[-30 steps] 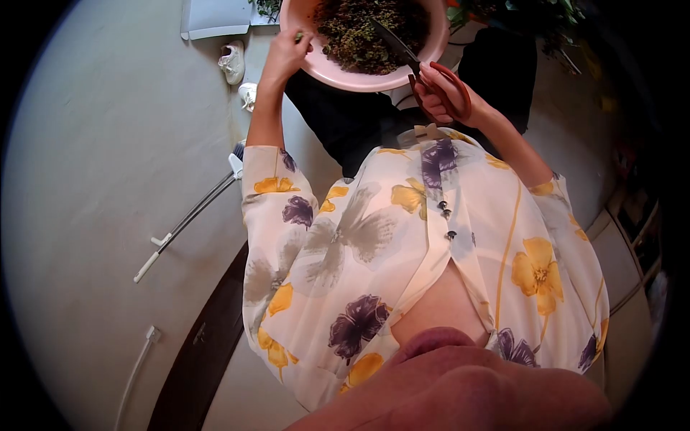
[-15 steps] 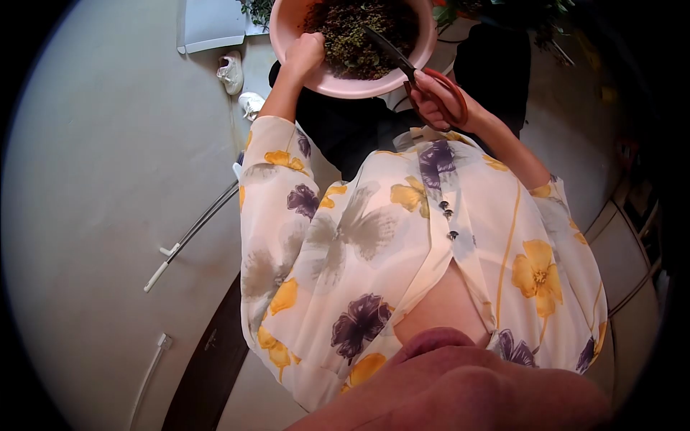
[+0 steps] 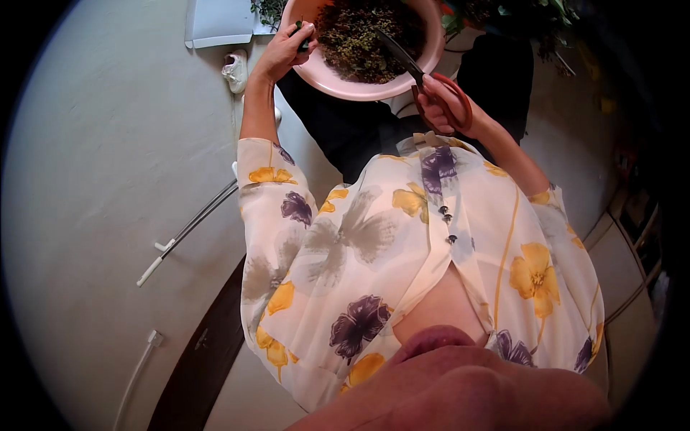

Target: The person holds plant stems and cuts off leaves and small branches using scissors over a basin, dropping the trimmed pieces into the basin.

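My left hand [image 3: 287, 50] is at the left rim of a pink basin [image 3: 352, 91], its fingers closed on a small piece of green leaf [image 3: 301, 42]. Dark red and green plant clippings [image 3: 366, 43] lie heaped inside the basin. In my right hand [image 3: 449, 108] is a pair of scissors [image 3: 463, 100] with red handles. Their dark blades reach up and left over the clippings, and my fingers wrap round the handles near the basin's lower right edge.
A grey-white tray [image 3: 219, 29] with greens stands at the upper left, beside white shoes [image 3: 235, 70]. Leafy stems [image 3: 532, 18] lie at the upper right. A long metal handle [image 3: 194, 226] is on the left, above a dark wooden piece [image 3: 201, 345].
My left hand has moved up and left from inside the basin's left edge, and the green leaf now shows in its fingers. My right hand with the scissors has barely moved.
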Demonstrator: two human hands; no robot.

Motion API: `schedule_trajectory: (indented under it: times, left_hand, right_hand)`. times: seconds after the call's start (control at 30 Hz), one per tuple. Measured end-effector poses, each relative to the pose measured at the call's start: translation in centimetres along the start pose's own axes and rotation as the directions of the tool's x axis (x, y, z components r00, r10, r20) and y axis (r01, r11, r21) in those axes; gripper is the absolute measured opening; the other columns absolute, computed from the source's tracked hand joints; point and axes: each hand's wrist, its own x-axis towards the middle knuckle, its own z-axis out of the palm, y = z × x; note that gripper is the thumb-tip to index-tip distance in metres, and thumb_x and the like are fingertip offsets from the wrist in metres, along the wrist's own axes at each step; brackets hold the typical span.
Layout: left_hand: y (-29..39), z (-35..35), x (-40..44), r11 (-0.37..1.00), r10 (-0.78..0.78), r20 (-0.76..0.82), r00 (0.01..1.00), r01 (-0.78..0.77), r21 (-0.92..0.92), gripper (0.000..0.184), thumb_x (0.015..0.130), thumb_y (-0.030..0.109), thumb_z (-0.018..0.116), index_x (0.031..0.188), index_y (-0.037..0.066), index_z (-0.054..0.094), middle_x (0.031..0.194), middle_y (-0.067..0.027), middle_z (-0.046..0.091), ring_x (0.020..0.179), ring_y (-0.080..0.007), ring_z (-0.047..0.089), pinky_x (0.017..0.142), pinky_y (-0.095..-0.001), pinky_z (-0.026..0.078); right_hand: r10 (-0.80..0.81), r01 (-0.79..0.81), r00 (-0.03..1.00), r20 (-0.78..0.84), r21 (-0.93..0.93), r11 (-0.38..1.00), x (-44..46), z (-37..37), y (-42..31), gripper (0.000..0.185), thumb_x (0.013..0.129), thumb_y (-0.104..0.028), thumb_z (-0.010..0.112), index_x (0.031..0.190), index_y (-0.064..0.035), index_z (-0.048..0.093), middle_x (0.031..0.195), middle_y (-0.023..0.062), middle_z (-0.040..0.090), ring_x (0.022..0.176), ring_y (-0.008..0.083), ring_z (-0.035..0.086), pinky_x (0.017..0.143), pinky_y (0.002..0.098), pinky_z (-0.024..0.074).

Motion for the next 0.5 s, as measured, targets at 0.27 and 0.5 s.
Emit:
schedule_trajectory:
  times: [0.27,0.5]
  left_hand:
    - [-4.6,0.0,3.4,0.155,0.287,0.211,0.934,-0.263,0.952,0.013,0.083,0.01,0.061,0.09,0.0,0.064,0.08,-0.0222,0.068,0.084,-0.039,0.069,0.071,-0.0499,0.053]
    - [-5.8,4.3,4.3,-0.322,-0.028,0.213,0.977,-0.211,0.923,0.019,0.085,0.012,0.055,0.092,0.011,0.073,0.087,-0.0093,0.073,0.083,-0.0286,0.073,0.069,-0.0401,0.058]
  right_hand:
    - [0.039,-0.039,0.999,-0.004,0.002,0.999,0.1,-0.7,0.4,0.045,0.1,-0.053,0.049,0.084,-0.0108,0.053,0.057,-0.0079,0.035,0.045,0.005,0.031,0.04,0.0216,0.0242]
    - [0.003,-0.003,0.999,-0.054,0.015,1.0,0.0,0.2,0.4,0.048,0.098,-0.056,0.053,0.08,-0.0105,0.051,0.055,-0.0075,0.033,0.042,0.0051,0.031,0.038,0.0218,0.0262]
